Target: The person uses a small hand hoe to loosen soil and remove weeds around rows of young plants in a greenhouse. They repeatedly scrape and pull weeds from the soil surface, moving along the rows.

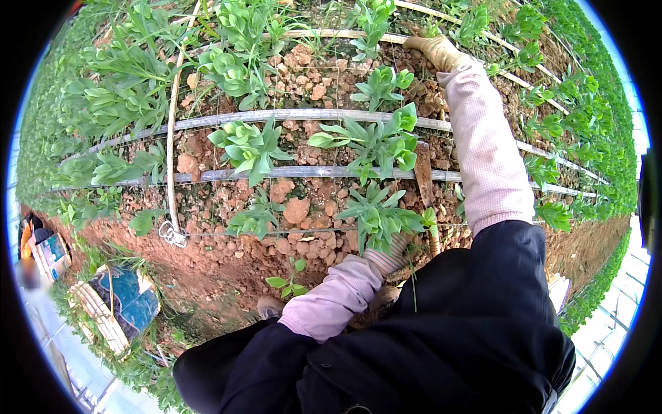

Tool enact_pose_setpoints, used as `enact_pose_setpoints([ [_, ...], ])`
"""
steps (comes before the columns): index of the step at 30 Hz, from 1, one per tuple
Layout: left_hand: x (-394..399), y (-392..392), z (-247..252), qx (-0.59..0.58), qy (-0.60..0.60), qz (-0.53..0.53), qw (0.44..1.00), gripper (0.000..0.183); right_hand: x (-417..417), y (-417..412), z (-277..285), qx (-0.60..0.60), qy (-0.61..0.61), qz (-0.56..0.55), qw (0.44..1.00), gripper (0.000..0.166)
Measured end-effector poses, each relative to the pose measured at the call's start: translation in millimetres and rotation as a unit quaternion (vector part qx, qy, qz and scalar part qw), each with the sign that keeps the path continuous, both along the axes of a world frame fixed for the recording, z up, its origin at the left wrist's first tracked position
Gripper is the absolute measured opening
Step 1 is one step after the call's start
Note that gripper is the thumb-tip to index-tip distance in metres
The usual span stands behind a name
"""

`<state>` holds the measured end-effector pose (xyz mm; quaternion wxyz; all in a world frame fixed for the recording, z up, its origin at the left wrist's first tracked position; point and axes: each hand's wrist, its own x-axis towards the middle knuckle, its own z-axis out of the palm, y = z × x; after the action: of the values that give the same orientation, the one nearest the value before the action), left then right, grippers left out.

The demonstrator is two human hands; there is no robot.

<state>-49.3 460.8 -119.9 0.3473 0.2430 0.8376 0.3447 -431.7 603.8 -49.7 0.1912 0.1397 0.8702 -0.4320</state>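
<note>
My right hand (437, 53), in a tan glove, reaches far out to the soil beside a pale cane (357, 34). Its fingers point down and inward, and whether they grip anything cannot be made out. Close to my knees, my left hand (389, 254) in a striped glove rests low at the base of a leafy green plant (380, 215). Leaves cover its fingertips. Between my arms lies a hand tool with a rusty narrow blade (424, 173) and a wooden handle (434, 240), apart from both hands.
Grey poles (320, 172) and thin string netting cross the bed of clumped reddish soil (297, 210). White twine (173, 235) is tied round the end of a crosswise cane (173, 129). More leafy plants (124, 93) crowd the left. A blue printed box (126, 297) lies on the path.
</note>
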Motion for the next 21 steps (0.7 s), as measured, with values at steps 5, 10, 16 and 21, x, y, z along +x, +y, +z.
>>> enact_pose_setpoints([
  [5,9.9,-1.3,-9.0,0.023,0.157,0.064,0.985,0.060,18.9,-48.4,5.0,0.138,0.040,0.117,0.983,0.037],
  [10,10.7,4.8,-15.9,0.052,0.212,0.075,0.973,0.051,25.9,-54.5,-24.6,0.048,0.080,0.079,0.992,0.047],
  [16,5.7,3.3,-0.2,0.049,0.210,0.072,0.974,0.046,17.1,-31.7,-55.8,-0.226,0.060,-0.136,0.963,0.026],
  [21,4.5,3.8,4.7,0.025,0.149,0.076,0.986,0.042,18.5,-40.4,-50.9,-0.330,0.037,-0.187,0.925,0.018],
])
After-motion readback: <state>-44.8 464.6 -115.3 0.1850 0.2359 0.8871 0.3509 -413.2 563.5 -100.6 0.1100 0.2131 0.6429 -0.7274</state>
